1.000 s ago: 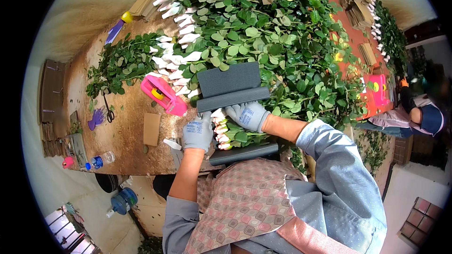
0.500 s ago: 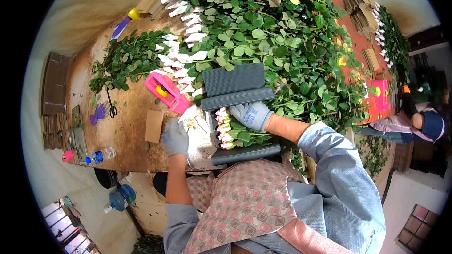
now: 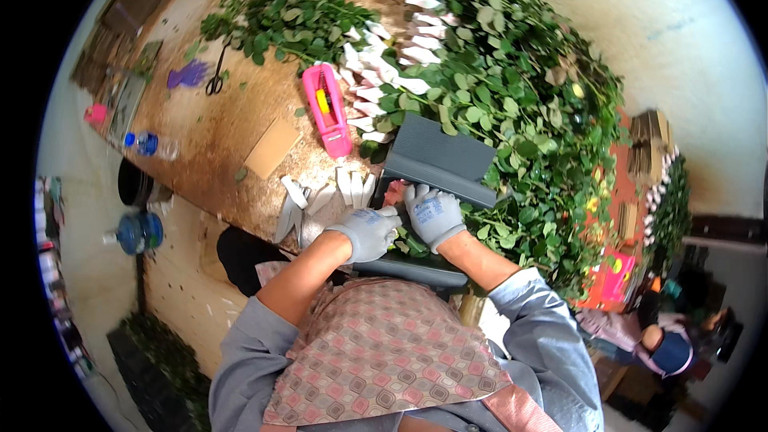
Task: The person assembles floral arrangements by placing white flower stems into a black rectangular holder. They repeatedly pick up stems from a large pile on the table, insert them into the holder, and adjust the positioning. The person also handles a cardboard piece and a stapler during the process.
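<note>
Covering the pink roses [image 3: 394, 192], two gloved hands meet inside the dark ribbed holder [image 3: 440, 148], which lies along the near edge of the table [image 3: 200, 144], to the right of its bare left part. The left hand [image 3: 370, 234] has its fingers bent toward the bunch; the right hand [image 3: 433, 218] reaches down over it just beside the blooms. Each grip looks fairly narrow, but with the fingertips hidden among petals and leaves I cannot tell whether either closes on a stem.

The roses should be light, with stiff stems, springy leaves and soft heads that probably bruise easily; the gloves likely help against thorns and slipping. The stems just behind the heads seem the best place to take hold, keeping pressure off the petals.

The heads point toward the table's left edge, and the stems trail rightward, so the bunch's long axis runs roughly parallel to the near edge.
</note>
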A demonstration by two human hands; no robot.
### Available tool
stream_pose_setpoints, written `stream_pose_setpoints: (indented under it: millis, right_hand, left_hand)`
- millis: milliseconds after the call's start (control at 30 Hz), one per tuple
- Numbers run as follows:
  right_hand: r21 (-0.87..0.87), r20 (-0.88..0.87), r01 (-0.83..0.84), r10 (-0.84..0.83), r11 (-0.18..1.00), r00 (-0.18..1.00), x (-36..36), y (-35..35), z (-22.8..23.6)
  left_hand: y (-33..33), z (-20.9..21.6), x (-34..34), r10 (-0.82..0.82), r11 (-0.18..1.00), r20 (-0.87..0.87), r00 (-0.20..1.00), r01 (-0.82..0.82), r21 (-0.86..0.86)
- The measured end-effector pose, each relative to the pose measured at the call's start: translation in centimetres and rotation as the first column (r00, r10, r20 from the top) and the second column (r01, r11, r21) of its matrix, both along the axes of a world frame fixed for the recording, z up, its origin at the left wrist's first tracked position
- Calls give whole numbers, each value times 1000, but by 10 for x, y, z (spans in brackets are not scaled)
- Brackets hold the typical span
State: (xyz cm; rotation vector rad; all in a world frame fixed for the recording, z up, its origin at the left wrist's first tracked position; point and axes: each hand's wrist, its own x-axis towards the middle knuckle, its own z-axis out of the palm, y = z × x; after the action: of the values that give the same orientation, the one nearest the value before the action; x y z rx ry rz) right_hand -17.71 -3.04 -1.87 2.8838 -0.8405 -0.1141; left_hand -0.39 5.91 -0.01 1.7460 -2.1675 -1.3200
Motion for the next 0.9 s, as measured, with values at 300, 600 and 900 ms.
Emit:
stream_pose_setpoints:
  millis: [300,600,900]
  right_hand:
    - [62,53,-42,39,997,998,-4,3,-24]
    - [204,-66,-33,48,978,997,4,0,0]
    - [80,369,394,-394,916,842,-52,-115,45]
  left_hand:
    - [10,-11,-5,-17,1000,52,999,15,25]
    - [3,-2,-1,-9,1000,7,1000,9,1]
    - [23,31,45,271,947,53,961,-257,-191]
